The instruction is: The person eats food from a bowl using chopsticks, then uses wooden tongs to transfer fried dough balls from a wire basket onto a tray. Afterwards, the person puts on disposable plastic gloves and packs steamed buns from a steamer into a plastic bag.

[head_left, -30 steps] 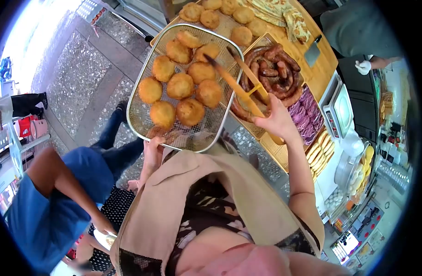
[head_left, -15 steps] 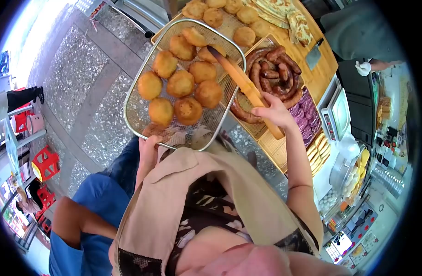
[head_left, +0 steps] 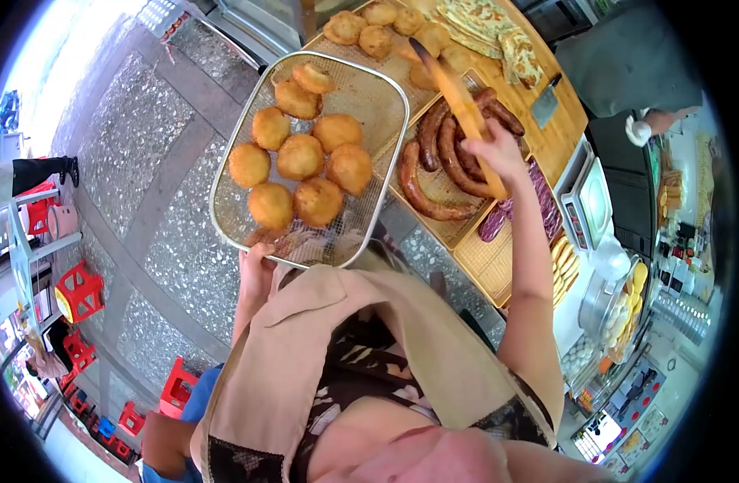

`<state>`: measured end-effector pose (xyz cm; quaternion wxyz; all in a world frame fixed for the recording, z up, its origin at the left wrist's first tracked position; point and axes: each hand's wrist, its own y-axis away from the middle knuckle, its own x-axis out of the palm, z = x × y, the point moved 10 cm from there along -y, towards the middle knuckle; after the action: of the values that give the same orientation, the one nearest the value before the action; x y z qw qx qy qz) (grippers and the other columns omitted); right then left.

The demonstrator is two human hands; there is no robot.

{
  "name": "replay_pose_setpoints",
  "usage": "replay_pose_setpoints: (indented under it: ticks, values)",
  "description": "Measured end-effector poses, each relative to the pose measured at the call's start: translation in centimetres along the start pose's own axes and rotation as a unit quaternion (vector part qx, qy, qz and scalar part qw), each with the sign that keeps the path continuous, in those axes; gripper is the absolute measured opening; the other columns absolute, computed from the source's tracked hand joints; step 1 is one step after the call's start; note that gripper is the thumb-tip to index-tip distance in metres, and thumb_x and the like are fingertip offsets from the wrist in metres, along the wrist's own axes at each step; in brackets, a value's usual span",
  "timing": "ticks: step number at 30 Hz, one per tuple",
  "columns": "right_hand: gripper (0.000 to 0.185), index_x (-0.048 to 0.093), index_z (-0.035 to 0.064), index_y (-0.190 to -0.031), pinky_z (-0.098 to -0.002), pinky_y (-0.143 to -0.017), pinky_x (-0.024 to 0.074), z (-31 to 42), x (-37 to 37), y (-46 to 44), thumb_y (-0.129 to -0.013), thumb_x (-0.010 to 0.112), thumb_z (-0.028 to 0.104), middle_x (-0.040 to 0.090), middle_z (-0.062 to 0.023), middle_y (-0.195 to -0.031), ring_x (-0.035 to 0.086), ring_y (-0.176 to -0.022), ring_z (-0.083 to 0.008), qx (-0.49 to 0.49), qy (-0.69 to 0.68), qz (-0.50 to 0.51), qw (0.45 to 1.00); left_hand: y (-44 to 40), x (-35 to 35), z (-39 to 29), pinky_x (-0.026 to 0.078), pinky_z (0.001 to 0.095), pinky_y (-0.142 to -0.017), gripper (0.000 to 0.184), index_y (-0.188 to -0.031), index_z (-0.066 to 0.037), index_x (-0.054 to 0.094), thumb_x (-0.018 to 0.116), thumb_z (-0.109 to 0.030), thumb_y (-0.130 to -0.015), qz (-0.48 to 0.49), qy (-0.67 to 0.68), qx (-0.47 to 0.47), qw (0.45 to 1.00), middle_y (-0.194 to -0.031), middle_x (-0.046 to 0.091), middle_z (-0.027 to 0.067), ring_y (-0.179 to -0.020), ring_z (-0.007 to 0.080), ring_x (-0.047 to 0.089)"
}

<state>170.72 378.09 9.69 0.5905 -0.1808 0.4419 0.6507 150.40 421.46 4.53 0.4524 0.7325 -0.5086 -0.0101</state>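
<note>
My left hand (head_left: 257, 270) clasps the wire basket (head_left: 377, 92) of fried cakes (head_left: 300, 157) left of centre, my right hand (head_left: 497, 153) grips wooden tongs (head_left: 458, 97) over the tray cakes (head_left: 344, 27) at upper centre, apparently mid-transfer, calling for a level basket and gentle pinch.

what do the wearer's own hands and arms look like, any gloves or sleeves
The left hand and right hand are bare, with no gloves. The right forearm shows no sleeve or watch; the left is mostly hidden. The person wears a tan garment with dark lace-like panels over a dark patterned top.
</note>
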Motion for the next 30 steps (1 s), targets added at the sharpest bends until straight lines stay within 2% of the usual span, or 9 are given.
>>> replay_pose_setpoints:
  ticks: [4, 6, 7, 10, 16, 18, 22, 25, 30]
  values:
    - [0.075, 0.048, -0.0065, -0.117, -0.0403, -0.085, 0.0454, 3.5, -0.3, -5.6, -0.060, 0.068, 0.039, 0.058, -0.0282, -0.102, 0.057, -0.096, -0.0376, 0.004, 0.197, -0.047, 0.979, -1.7, -2.4, 0.5, 0.051, 0.0336, -0.078, 0.048, -0.117, 0.005, 0.044, 0.050, -0.003, -0.071, -0.024, 0.001, 0.016, 1.000, -0.100, 0.057, 0.0119, -0.087, 0.0225, 0.058]
    - [0.075, 0.047, -0.0067, -0.117, -0.0417, -0.084, 0.0455, 5.3, 0.4, -4.7, -0.060, 0.067, 0.038, 0.056, -0.0294, -0.104, 0.056, -0.097, -0.0391, -0.008, 0.215, -0.072, 0.974, -3.1, -4.4, 1.2, 0.048, 0.0385, -0.088, 0.056, -0.124, 0.006, 0.041, 0.050, -0.009, -0.071, 0.005, -0.049, 0.024, 0.998, -0.118, 0.052, 0.0163, -0.102, 0.0270, 0.056]
    - [0.075, 0.046, -0.0069, -0.117, -0.0430, -0.083, 0.0456, 7.2, 0.0, -3.7, -0.060, 0.067, 0.037, 0.054, -0.0306, -0.106, 0.055, -0.097, -0.0407, -0.017, 0.234, -0.103, 0.967, -3.6, -4.8, 1.4, 0.047, 0.0368, -0.087, 0.056, -0.124, 0.006, 0.041, 0.051, -0.009, -0.070, 0.011, -0.055, 0.005, 0.998, -0.117, 0.054, 0.0147, -0.102, 0.0251, 0.056]
    - [0.077, 0.043, -0.0064, -0.119, -0.0415, -0.086, 0.0435, 13.3, 1.8, 2.9, -0.060, 0.067, 0.037, 0.056, -0.0260, -0.105, 0.055, -0.097, -0.0367, -0.150, 0.123, -0.059, 0.979, -3.8, -3.8, 0.3, 0.047, 0.0347, -0.086, 0.055, -0.123, 0.006, 0.042, 0.051, -0.009, -0.071, 0.029, -0.055, 0.020, 0.998, -0.114, 0.055, 0.0137, -0.101, 0.0233, 0.056]
    - [0.073, 0.040, -0.0039, -0.120, -0.0441, -0.083, 0.0450, 13.7, 9.2, 4.9, -0.063, 0.068, 0.032, 0.054, -0.0266, -0.103, 0.053, -0.095, -0.0414, -0.101, 0.212, -0.016, 0.972, -4.2, -1.6, -1.8, 0.048, 0.0335, -0.083, 0.049, -0.119, 0.008, 0.044, 0.048, -0.006, -0.071, 0.070, -0.067, 0.000, 0.995, -0.108, 0.057, 0.0137, -0.095, 0.0223, 0.058]
    - [0.076, 0.041, -0.0051, -0.122, -0.0401, -0.083, 0.0460, 13.0, 9.7, 4.4, -0.063, 0.070, 0.033, 0.054, -0.0279, -0.106, 0.054, -0.098, -0.0376, -0.079, 0.193, -0.012, 0.978, -4.4, -1.8, -2.3, 0.050, 0.0336, -0.081, 0.047, -0.117, 0.008, 0.046, 0.047, -0.005, -0.072, 0.070, -0.074, 0.002, 0.995, -0.105, 0.058, 0.0145, -0.092, 0.0220, 0.059]
    - [0.072, 0.044, -0.0068, -0.125, -0.0287, -0.077, 0.0460, 10.3, 9.8, 4.9, -0.070, 0.071, 0.031, 0.060, -0.0186, -0.104, 0.058, -0.091, -0.0227, -0.043, -0.026, 0.059, 0.997, -5.0, -2.4, -3.0, 0.050, 0.0332, -0.081, 0.047, -0.116, 0.008, 0.046, 0.047, -0.003, -0.071, 0.076, -0.079, -0.011, 0.994, -0.106, 0.058, 0.0149, -0.092, 0.0223, 0.059]
    - [0.051, 0.052, -0.0022, -0.116, -0.0237, -0.066, 0.0462, 8.3, 10.6, 7.3, -0.074, 0.068, 0.023, 0.062, -0.0075, -0.091, 0.055, -0.074, -0.0096, 0.047, -0.323, 0.141, 0.935, -5.8, -3.2, -3.6, 0.049, 0.0320, -0.080, 0.046, -0.116, 0.008, 0.046, 0.048, -0.003, -0.071, 0.089, -0.081, -0.017, 0.993, -0.105, 0.058, 0.0135, -0.090, 0.0204, 0.059]
    - [0.046, 0.053, -0.0013, -0.111, -0.0255, -0.062, 0.0478, 4.0, 9.8, 10.8, -0.076, 0.066, 0.025, 0.061, -0.0082, -0.087, 0.056, -0.067, -0.0126, 0.167, -0.419, 0.091, 0.888, -7.5, -7.7, -4.0, 0.049, 0.0288, -0.075, 0.047, -0.118, 0.006, 0.046, 0.051, -0.003, -0.071, 0.062, -0.086, -0.020, 0.994, -0.104, 0.059, 0.0112, -0.087, 0.0179, 0.059]
